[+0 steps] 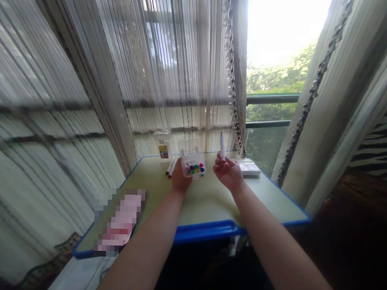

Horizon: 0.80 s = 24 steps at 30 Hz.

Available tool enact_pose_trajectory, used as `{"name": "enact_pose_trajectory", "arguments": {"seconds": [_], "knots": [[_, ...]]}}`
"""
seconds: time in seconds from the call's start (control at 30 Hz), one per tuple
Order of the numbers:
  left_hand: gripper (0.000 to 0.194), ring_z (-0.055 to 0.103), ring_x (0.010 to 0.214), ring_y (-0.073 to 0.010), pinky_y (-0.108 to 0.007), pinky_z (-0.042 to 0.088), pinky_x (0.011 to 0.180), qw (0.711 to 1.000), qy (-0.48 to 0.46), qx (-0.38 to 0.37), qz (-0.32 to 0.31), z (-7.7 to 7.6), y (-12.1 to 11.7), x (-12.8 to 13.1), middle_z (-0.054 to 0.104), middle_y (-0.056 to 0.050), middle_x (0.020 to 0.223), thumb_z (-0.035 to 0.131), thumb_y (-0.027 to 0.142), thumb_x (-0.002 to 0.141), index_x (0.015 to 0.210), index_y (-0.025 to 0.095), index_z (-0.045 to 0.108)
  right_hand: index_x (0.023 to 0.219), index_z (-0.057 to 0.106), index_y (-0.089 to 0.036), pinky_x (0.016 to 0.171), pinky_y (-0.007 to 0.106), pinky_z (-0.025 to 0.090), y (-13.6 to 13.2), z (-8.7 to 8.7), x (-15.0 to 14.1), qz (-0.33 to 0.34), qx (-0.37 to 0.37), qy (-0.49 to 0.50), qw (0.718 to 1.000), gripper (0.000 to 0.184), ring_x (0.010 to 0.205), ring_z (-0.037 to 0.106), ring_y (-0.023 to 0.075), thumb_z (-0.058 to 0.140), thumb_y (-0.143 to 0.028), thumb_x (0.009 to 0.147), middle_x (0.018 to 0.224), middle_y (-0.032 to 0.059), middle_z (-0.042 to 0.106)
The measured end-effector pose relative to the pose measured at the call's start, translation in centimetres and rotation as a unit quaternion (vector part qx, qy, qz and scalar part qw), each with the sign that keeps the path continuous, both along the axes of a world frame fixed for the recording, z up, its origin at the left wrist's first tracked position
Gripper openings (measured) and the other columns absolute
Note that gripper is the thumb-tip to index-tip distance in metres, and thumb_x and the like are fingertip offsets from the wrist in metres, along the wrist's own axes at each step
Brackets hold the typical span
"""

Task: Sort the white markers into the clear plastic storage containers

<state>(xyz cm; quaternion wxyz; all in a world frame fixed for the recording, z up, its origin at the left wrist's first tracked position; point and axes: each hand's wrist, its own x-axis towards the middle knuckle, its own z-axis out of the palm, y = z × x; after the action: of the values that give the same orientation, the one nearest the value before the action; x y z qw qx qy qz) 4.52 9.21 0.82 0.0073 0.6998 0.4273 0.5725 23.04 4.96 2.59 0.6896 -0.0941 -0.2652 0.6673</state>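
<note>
My left hand [181,178] is closed around the left side of a clear plastic marker case [193,162], its lid raised at the back. Several markers with coloured ends, pink, purple, green, yellow and blue among them, fill the case. Between the fingers of my right hand [228,170] a white marker [223,148] stands nearly upright, its red end down in the grip and its narrow dark tip up. Beside my left hand, a few loose white markers [170,167] with black and red ends lie on the table.
A clear container [162,144] with a yellow label stands at the table's back left. At the back right sits a flat white box [249,168]. A blurred pink item [122,221] lies front left. The pale table [204,204] has a blue rim; curtains hang behind it.
</note>
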Motion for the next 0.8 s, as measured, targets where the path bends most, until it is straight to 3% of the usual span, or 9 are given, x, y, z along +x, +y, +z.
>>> {"name": "enact_pose_trajectory", "arguments": {"seconds": [0.2, 0.33, 0.5, 0.63, 0.7, 0.8], "knots": [[0.026, 0.061, 0.092, -0.0256, -0.04, 0.05, 0.079, 0.999, -0.006, 0.024, -0.024, -0.3, 0.2, 0.1, 0.062, -0.01, 0.094, 0.06, 0.022, 0.072, 0.097, 0.02, 0.052, 0.092, 0.062, -0.022, 0.063, 0.021, 0.051, 0.1, 0.0, -0.1, 0.003, -0.006, -0.022, 1.0, 0.028, 0.074, 0.066, 0.0078, 0.035, -0.019, 0.092, 0.074, -0.0036, 0.071], [0.027, 0.061, 0.091, -0.0248, -0.04, 0.051, 0.079, 0.998, -0.012, 0.048, -0.036, -0.7, 0.5, 0.1, 0.061, -0.01, 0.094, 0.058, 0.02, 0.072, 0.098, 0.022, 0.052, 0.087, 0.062, -0.022, 0.068, 0.022, 0.052, -0.2, 0.3, -0.2, -0.008, -0.007, -0.043, 0.999, 0.024, 0.082, 0.067, 0.0082, 0.038, -0.02, 0.092, 0.081, -0.0028, 0.072], [0.031, 0.061, 0.091, -0.0259, -0.043, 0.051, 0.078, 0.997, -0.006, 0.054, -0.047, -0.8, 0.8, 0.4, 0.061, -0.009, 0.095, 0.061, 0.02, 0.069, 0.099, 0.022, 0.051, 0.087, 0.06, -0.022, 0.059, 0.02, 0.051, -0.3, 0.7, -0.3, -0.018, -0.037, -0.023, 0.999, 0.014, 0.062, 0.064, 0.0076, 0.046, -0.022, 0.088, 0.072, -0.0035, 0.069], [0.029, 0.061, 0.09, -0.0263, -0.044, 0.051, 0.078, 0.997, 0.005, 0.06, -0.053, -0.8, 0.7, 0.4, 0.061, -0.01, 0.094, 0.059, 0.02, 0.07, 0.098, 0.021, 0.051, 0.097, 0.057, -0.027, 0.051, 0.018, 0.047, -0.7, 1.2, -0.3, -0.068, 0.011, -0.047, 0.997, 0.019, 0.047, 0.056, 0.0061, 0.055, -0.019, 0.079, 0.059, -0.0081, 0.063], [0.03, 0.061, 0.091, -0.0261, -0.043, 0.051, 0.079, 0.996, 0.003, 0.065, -0.059, -0.8, 0.7, 0.4, 0.061, -0.01, 0.094, 0.059, 0.019, 0.07, 0.099, 0.021, 0.051, 0.095, 0.058, -0.025, 0.055, 0.019, 0.049, -1.4, 1.7, -0.2, -0.084, 0.045, -0.066, 0.993, 0.017, 0.053, 0.061, 0.008, 0.056, -0.025, 0.078, 0.06, -0.0059, 0.065], [0.032, 0.061, 0.092, -0.0255, -0.043, 0.051, 0.08, 0.996, -0.013, 0.064, -0.066, -0.8, 0.6, 0.4, 0.061, -0.009, 0.094, 0.058, 0.017, 0.069, 0.099, 0.022, 0.051, 0.094, 0.059, -0.022, 0.063, 0.024, 0.052, -2.7, 2.6, -0.1, -0.099, 0.107, -0.095, 0.985, 0.023, 0.075, 0.068, 0.0135, 0.054, -0.036, 0.077, 0.081, 0.0009, 0.072]]}}
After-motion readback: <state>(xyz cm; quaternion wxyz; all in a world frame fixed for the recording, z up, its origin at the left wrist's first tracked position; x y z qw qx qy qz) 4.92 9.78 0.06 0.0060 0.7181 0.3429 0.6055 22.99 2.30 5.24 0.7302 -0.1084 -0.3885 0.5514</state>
